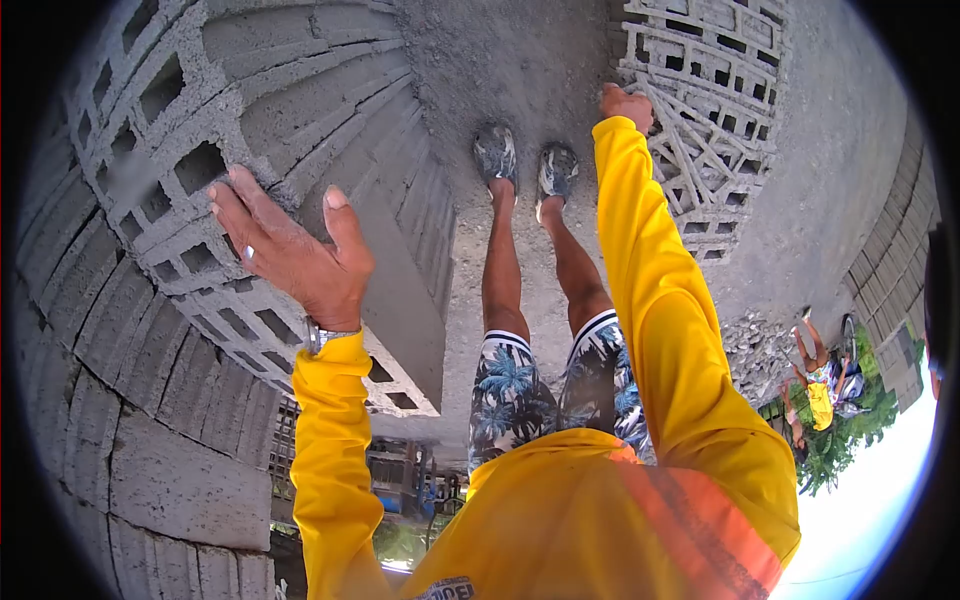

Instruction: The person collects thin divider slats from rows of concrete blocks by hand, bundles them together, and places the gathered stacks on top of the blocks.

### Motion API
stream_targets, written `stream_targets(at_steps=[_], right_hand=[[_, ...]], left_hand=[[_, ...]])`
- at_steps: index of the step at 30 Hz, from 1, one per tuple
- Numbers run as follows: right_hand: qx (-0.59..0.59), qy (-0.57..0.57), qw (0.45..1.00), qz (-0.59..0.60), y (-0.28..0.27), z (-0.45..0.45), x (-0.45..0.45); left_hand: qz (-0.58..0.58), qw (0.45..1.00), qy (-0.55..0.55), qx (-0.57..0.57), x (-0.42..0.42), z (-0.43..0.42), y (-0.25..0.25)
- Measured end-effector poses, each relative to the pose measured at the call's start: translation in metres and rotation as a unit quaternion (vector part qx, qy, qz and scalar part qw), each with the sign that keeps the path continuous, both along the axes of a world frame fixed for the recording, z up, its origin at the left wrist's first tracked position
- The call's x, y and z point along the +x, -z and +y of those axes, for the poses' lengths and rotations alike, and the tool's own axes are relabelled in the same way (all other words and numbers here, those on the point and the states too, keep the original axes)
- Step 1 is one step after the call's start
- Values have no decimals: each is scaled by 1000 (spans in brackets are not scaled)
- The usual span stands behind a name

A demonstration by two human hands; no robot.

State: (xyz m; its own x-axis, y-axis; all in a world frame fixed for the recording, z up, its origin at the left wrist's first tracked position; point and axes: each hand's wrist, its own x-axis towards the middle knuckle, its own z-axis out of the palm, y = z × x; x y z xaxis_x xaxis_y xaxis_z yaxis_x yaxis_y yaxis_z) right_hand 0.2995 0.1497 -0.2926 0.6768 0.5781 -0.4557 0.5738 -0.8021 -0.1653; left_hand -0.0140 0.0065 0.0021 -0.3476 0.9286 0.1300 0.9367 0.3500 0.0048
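My left hand lies with its fingers stretched and thumb apart on a stack of grey concrete hollow blocks. It wears a ring, and a metal watch sits at the wrist. My right hand is farther out, its fingers curled together at the edge of another hollow-block stack. Several thin grey strips lie crosswise on that stack beside the hand. What the curled fingers hold, if anything, is hidden.
More stacked blocks rise at the left. My shod feet stand on dusty ground between the stacks. Rubble lies at the right. Another person in yellow is near a motorcycle; a block wall stands beyond.
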Motion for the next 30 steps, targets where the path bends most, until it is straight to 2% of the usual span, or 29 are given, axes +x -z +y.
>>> stream_targets(at_steps=[5, 7, 8, 10, 11, 12, 14, 15, 17, 19, 21, 23, 25, 27, 30], right_hand=[[-59, -60, 995, 51, -7, 0, 30], [-32, -62, 995, 69, -17, -18, 40], [-23, -121, 991, 58, -26, -30, 50], [10, -110, 989, 94, -37, -52, 74], [30, -43, 988, 143, -44, -64, 90], [50, -120, 979, 155, -74, -72, 121], [92, -84, 969, 212, -145, -88, 146], [122, 28, 958, 258, -193, -84, 142], [114, 53, 951, 281, -224, -92, 188], [153, 116, 911, 365, -235, -107, 249], [187, 198, 835, 478, -293, -120, 273], [191, 238, 796, 523, -291, -166, 345], [184, 264, 783, 532, -293, -226, 401], [205, 267, 787, 516, -305, -280, 421], [203, 270, 788, 515, -319, -339, 434]], left_hand=[[0, 1000, -14, 4, 5, 3, -6], [3, 1000, -21, 13, 10, 6, -12], [6, 1000, -24, 18, 13, 8, -15], [14, 999, -35, 21, 13, 8, -16], [18, 999, -41, 20, 13, 6, -16], [22, 998, -43, 30, 16, 5, -22], [31, 998, -45, 29, 11, 1, -14], [33, 998, -47, 29, 11, -2, -13], [41, 997, -50, 32, 9, -3, -11], [41, 997, -72, 8, 10, -6, -11], [40, 996, -79, 6, 9, -6, -13], [23, 997, -66, 25, 4, -9, -8], [-28, 997, -49, 48, -7, -14, -6], [-111, 991, -27, 72, -14, -19, -11], [-145, 985, -52, 81, -6, -47, -34]])
